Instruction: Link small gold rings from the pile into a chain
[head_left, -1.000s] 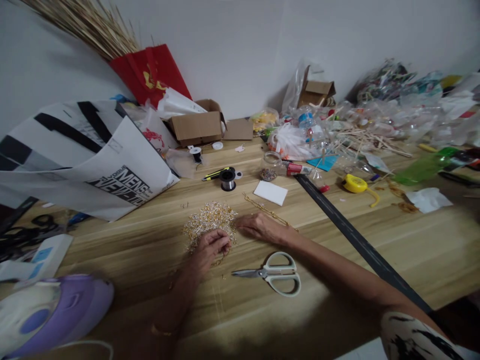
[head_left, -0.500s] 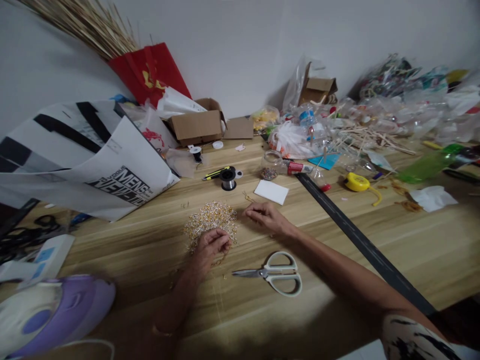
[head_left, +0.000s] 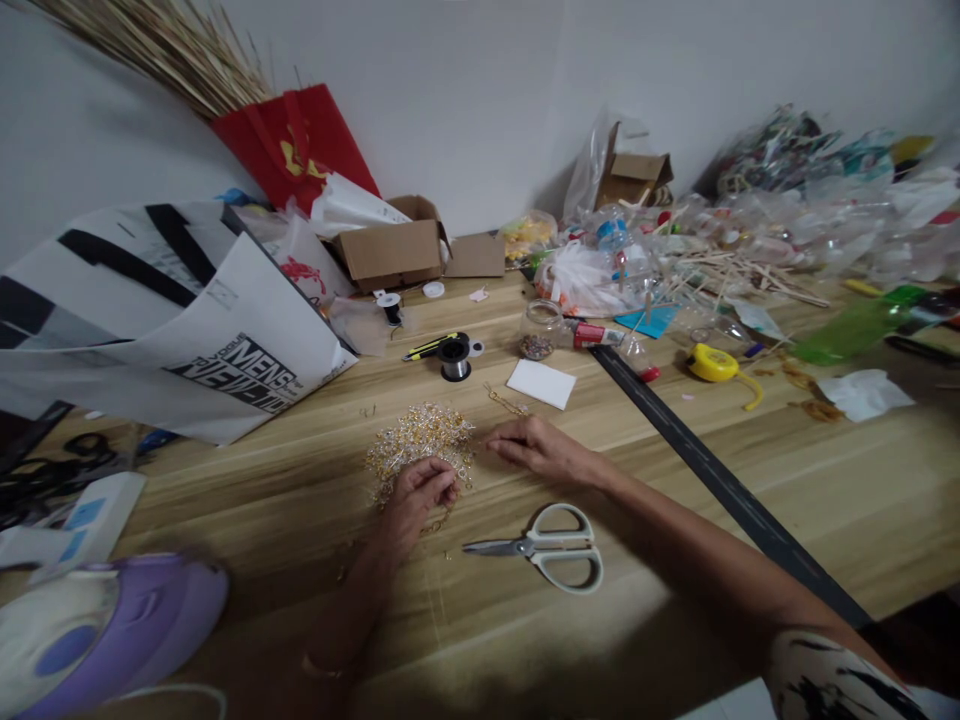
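Note:
My left hand (head_left: 421, 493) is closed in a pinch at the near edge of a pile of small gold and silver jewellery findings (head_left: 420, 437). From its fingers hangs a thin gold chain (head_left: 437, 522), trailing towards the table. Just right of the pile, my right hand (head_left: 536, 446) has its thumb and fingertips pressed together; anything between them is too small to make out. Behind it lies another short gold chain (head_left: 504, 402). White-handled scissors (head_left: 536, 547) rest on the table nearer me, their blades pointing left.
Beyond the hands are a wire spool (head_left: 454, 358), a white card (head_left: 541, 383) and a glass jar (head_left: 540, 331) of beads. A yellow tape measure (head_left: 712, 363) and plastic bottles lie to the right. A white paper bag (head_left: 172, 330) and a purple iron (head_left: 165, 610) stand left.
My right hand has shifted slightly down, and more of the gold chain behind it now shows. The left hand stays almost still in its pinch.

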